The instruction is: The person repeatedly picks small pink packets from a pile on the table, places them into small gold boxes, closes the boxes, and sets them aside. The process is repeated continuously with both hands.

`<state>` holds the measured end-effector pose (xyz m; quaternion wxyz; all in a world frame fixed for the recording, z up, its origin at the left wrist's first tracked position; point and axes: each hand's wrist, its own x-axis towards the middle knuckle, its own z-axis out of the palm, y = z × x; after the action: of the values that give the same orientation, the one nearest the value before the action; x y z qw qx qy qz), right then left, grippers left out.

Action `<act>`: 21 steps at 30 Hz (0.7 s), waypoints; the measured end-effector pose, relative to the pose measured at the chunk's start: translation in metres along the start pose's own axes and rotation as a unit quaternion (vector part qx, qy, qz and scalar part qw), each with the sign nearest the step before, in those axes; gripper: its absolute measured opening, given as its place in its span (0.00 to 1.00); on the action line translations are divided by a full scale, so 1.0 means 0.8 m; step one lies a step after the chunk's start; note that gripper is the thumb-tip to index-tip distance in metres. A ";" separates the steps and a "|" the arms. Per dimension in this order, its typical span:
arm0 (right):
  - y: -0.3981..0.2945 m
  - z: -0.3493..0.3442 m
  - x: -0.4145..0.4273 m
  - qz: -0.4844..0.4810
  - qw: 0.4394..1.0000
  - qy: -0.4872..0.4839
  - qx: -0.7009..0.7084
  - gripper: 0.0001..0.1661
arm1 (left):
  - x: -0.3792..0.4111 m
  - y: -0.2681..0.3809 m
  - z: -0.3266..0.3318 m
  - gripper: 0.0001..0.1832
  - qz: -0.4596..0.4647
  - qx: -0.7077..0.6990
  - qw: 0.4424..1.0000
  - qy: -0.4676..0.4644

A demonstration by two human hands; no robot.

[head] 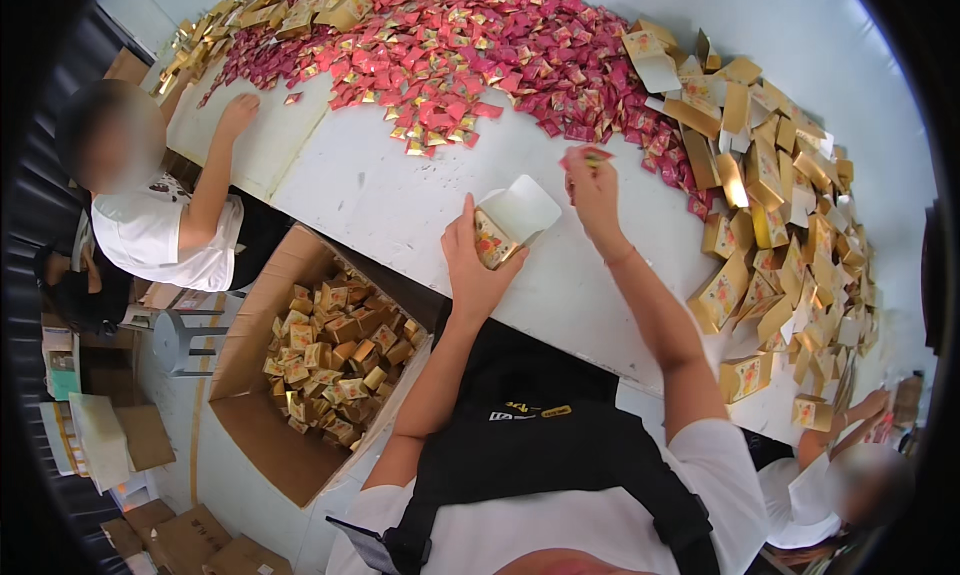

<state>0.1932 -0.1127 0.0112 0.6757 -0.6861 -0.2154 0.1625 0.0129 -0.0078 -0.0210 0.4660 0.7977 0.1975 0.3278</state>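
Observation:
My left hand (pixel 480 267) grips a small gold carton (pixel 493 237) with a printed flower pattern, its white-lined flap (pixel 531 207) raised at the top. To its right my right hand (pixel 595 200) is lifted over the table, its fingers pinching red sachets (pixel 589 157); how many I cannot tell. Beyond both hands lies a heap of red sachets (pixel 431 64), which turns into darker magenta sachets (pixel 570 72) toward the right.
Gold cartons (pixel 772 192), many with flaps up, pile along the right of the white table (pixel 360 177). At lower left a large cardboard box (pixel 262 432) holds many small gold cartons (pixel 337 342). One co-worker (pixel 172 200) sits at left, another (pixel 817 485) at right. A grey stool (pixel 171 342) stands behind the box.

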 end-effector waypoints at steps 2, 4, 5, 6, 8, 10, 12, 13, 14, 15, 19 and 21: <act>-0.047 0.015 -0.024 -0.028 0.985 0.017 0.170 0.17 | 0.003 0.010 0.012 0.52 0.025 0.034 0.999 -0.009; -0.058 0.024 -0.036 -0.039 0.971 0.022 0.236 0.16 | 0.008 0.022 0.025 0.51 0.071 0.036 0.997 -0.010; -0.056 0.023 -0.039 -0.038 0.977 0.021 0.211 0.15 | 0.004 0.027 0.029 0.50 0.076 0.038 0.996 -0.005; -0.056 0.023 -0.039 -0.040 0.981 0.018 0.187 0.15 | 0.003 0.034 0.033 0.50 0.085 0.041 0.996 0.001; -0.050 0.024 -0.037 -0.141 0.982 0.025 0.126 0.14 | 0.004 0.039 0.039 0.49 0.096 0.040 0.994 0.015; -0.056 0.031 -0.044 -0.131 0.978 0.046 0.154 0.12 | -0.003 0.040 0.043 0.48 0.087 0.034 0.995 0.034; -0.055 0.026 -0.047 -0.148 0.979 0.050 0.132 0.10 | -0.004 0.043 0.047 0.48 0.085 0.030 0.994 0.059; -0.050 0.023 -0.048 -0.156 0.979 0.041 0.123 0.11 | -0.004 0.044 0.048 0.48 0.085 0.028 0.993 0.071; -0.042 0.021 -0.050 -0.164 0.979 0.032 0.114 0.13 | -0.003 0.043 0.049 0.48 0.084 0.027 0.993 0.073; -0.039 0.020 -0.051 -0.173 0.979 0.025 0.105 0.15 | -0.004 0.042 0.051 0.48 0.085 0.025 0.993 0.073; -0.043 0.031 -0.054 -0.214 0.974 -0.022 0.065 0.18 | -0.006 0.035 0.063 0.47 0.020 -0.036 0.995 0.093; -0.050 0.016 -0.060 -0.283 0.958 -0.014 -0.035 0.19 | -0.011 0.028 0.067 0.49 -0.050 -0.150 0.981 0.112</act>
<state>0.1431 -0.1268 0.0471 0.6665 -0.6177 -0.4160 -0.0336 0.0448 -0.0568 -0.0228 0.5710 0.6664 0.2368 0.4169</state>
